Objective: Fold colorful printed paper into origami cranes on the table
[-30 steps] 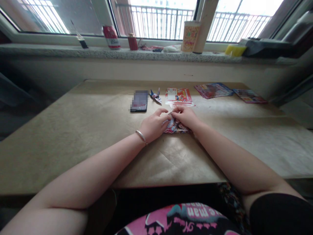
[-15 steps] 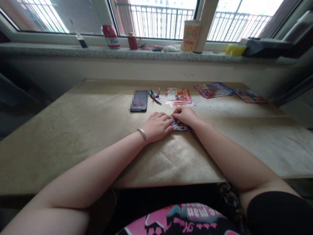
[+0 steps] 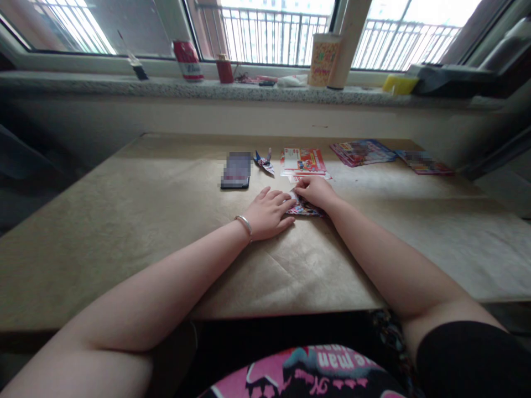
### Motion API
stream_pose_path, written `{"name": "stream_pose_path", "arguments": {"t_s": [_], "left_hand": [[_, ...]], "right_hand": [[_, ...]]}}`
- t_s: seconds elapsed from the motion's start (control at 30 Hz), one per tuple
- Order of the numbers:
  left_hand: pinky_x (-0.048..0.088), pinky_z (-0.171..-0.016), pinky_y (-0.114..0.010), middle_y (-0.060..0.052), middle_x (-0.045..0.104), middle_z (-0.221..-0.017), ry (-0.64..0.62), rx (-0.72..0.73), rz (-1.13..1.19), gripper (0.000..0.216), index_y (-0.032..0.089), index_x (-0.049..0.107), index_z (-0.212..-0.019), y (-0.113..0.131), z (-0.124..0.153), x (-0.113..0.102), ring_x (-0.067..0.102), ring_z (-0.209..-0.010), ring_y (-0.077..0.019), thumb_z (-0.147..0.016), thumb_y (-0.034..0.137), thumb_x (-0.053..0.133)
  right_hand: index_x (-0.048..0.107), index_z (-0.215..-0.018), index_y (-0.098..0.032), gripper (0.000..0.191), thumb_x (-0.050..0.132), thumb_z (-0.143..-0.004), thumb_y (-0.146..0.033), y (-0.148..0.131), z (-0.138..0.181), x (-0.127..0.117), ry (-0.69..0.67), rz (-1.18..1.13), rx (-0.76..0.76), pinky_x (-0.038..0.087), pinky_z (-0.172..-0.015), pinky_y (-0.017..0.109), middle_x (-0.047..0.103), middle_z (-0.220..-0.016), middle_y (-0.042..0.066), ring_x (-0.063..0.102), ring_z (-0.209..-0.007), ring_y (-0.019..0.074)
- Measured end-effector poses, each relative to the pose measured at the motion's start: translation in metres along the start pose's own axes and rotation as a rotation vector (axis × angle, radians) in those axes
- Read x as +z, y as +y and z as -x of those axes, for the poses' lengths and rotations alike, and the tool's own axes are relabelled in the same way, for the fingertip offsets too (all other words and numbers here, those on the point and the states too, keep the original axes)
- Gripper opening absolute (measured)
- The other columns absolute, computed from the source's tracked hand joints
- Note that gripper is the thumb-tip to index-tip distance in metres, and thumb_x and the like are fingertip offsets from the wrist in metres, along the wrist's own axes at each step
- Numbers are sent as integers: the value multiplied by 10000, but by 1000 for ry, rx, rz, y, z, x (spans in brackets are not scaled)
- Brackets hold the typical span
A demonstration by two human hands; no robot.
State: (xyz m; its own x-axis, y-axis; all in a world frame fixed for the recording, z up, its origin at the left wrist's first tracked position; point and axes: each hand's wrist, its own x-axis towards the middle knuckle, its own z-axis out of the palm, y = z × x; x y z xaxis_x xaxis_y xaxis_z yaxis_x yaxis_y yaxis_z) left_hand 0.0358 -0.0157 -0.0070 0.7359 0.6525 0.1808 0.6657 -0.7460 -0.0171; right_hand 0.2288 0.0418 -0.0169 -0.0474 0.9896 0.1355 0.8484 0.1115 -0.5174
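Note:
A small folded piece of colourful printed paper (image 3: 302, 209) lies on the brown table (image 3: 145, 221) in front of me. My left hand (image 3: 269, 213), a silver bracelet on its wrist, lies flat with fingers stretched out, its fingertips pressing the paper's left side. My right hand (image 3: 316, 191) has its fingers curled and pinched on the paper's far edge. Most of the paper is hidden under both hands.
Behind the hands lie a dark phone (image 3: 236, 170), a small folded paper crane (image 3: 264, 162), a red printed sheet (image 3: 303, 162) and two stacks of colourful sheets (image 3: 362, 152) (image 3: 423, 162). The windowsill (image 3: 124, 85) holds a red can (image 3: 188, 61), a cup (image 3: 322, 61) and clutter.
My left hand has gone from curled to flat on the paper. Both hands and the paper have shifted slightly farther from me.

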Motion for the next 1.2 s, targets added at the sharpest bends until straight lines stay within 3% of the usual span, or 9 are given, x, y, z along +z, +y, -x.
{"name": "stream_pose_path", "arguments": {"t_s": [0.23,0.43,0.77,0.97,1.2], "left_hand": [[147,-1164,-510,-92,513,-1398,-18,6,25,510,197,480,-1379,-1,-1,2,408,-1305,-283,-950,461,406],[151,-1164,-521,-64,468,-1448,-22,11,47,493,245,479,-1380,-4,-2,4,347,-1360,-299,-944,469,420],[152,-1162,-556,-77,471,-1427,13,89,45,359,250,589,-1217,-5,0,3,341,-1375,-303,-948,427,430],[93,-1184,-541,-56,569,-1337,-12,133,111,375,226,569,-1253,-6,1,-2,415,-1312,-262,-940,401,460],[118,-1173,-558,-47,520,-1411,-69,159,136,408,247,522,-1328,-10,4,-6,371,-1368,-279,-950,385,450]], "right_hand": [[699,-754,-208,116,617,-756,-291,1,-1,2,43,-3,-11,414,-688,262,702,-760,13,600,-728,155],[685,-762,-207,122,612,-763,-305,4,-2,2,72,-8,-27,412,-695,266,696,-778,17,585,-723,156],[692,-777,-204,128,597,-774,-289,5,-2,2,90,-1,-51,422,-721,268,700,-794,18,600,-753,162],[690,-764,-210,122,598,-776,-288,6,-3,4,102,1,-59,431,-734,277,709,-818,21,611,-767,172],[703,-776,-210,135,593,-790,-286,4,-2,3,92,9,-51,450,-759,279,718,-827,26,624,-792,178]]}}
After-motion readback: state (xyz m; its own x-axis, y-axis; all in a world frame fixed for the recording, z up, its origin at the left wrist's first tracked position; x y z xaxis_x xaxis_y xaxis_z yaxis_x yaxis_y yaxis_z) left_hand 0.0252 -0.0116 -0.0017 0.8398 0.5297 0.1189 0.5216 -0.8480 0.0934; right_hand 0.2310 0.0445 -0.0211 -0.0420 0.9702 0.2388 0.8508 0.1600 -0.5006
